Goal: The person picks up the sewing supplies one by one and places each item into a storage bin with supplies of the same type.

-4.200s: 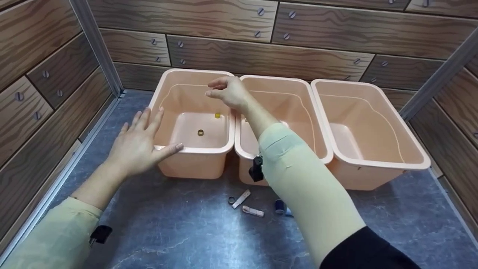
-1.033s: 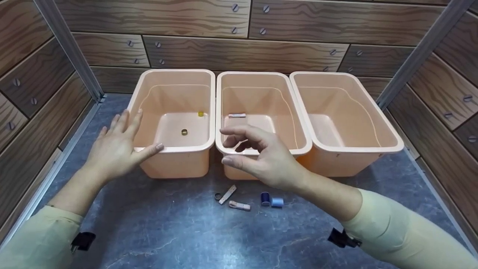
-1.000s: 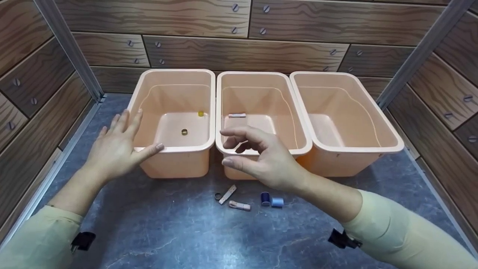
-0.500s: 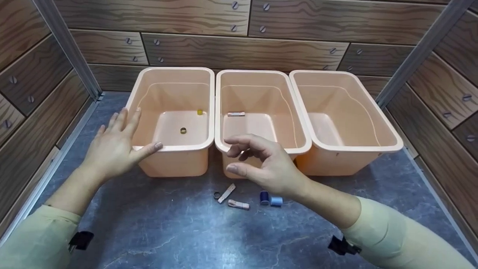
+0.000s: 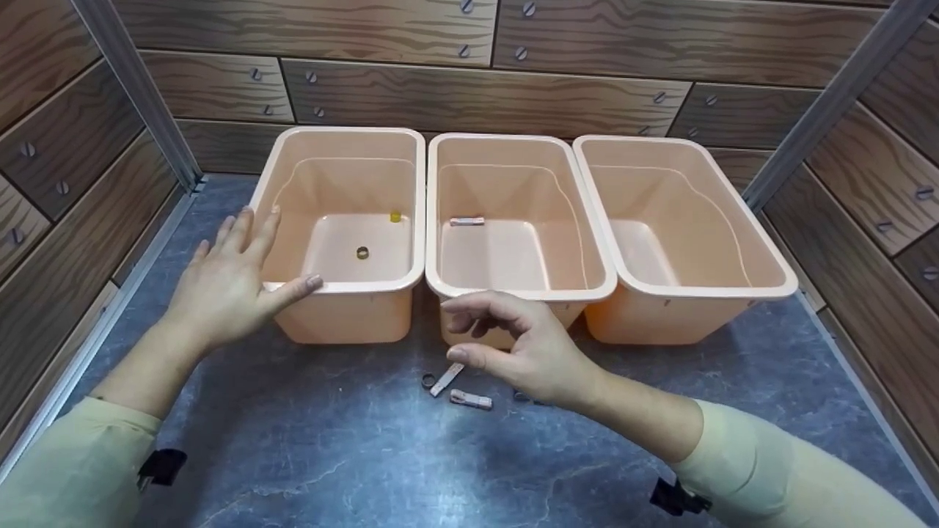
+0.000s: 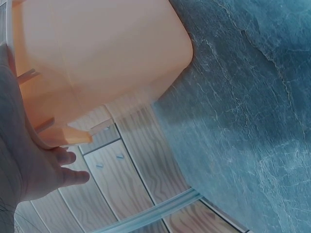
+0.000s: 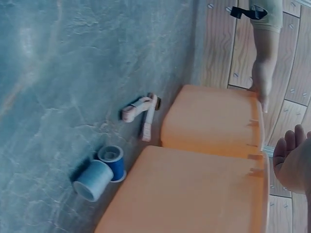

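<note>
My left hand (image 5: 224, 286) rests with spread fingers on the front left rim of the left peach bin (image 5: 345, 315). My right hand (image 5: 532, 348) hovers in front of the middle bin (image 5: 521, 295), fingers loosely bent and holding nothing. Below it on the table lie two pale folded strips like measuring tapes, one slanted strip (image 5: 447, 381) and one flatter strip (image 5: 471, 400), with a dark ring (image 5: 428, 380) beside them. In the right wrist view a light blue thread spool (image 7: 93, 180) touches a dark blue thread spool (image 7: 112, 162); the hand mostly hides both in the head view.
Inside the left bin are a brassy ring (image 5: 362, 253) and a small yellow cylinder (image 5: 395, 216). The middle bin contains one pale folded strip (image 5: 466, 221). A right bin (image 5: 682, 319) stands beside it. Wood-patterned walls (image 5: 411, 88) enclose the marbled table (image 5: 352, 455).
My right hand has come back from over the bins and sunk toward the table, covering the spools. A pale strip now shows in the middle bin. My left hand stays on the rim.
</note>
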### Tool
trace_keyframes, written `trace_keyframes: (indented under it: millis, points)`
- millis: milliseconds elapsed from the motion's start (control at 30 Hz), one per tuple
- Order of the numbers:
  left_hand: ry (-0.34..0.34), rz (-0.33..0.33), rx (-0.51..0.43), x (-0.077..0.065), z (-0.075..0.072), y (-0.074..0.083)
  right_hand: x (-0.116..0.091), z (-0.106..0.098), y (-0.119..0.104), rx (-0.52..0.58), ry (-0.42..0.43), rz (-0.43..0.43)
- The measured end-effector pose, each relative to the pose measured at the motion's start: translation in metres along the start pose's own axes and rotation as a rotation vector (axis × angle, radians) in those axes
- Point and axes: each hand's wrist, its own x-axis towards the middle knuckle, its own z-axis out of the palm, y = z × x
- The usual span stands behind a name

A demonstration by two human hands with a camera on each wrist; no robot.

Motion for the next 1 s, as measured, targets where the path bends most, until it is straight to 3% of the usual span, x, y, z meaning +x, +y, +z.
trace_keyframes:
  millis: [533,1000]
  points:
    - [0.003,-0.002,0.005,0.002,0.001,0.001,-0.017,0.015,0.036,-0.058,-0.027,0.042]
    - [-0.007,-0.010,-0.003,0.002,0.000,0.000,-0.019,0.025,0.058,-0.021,-0.026,0.164]
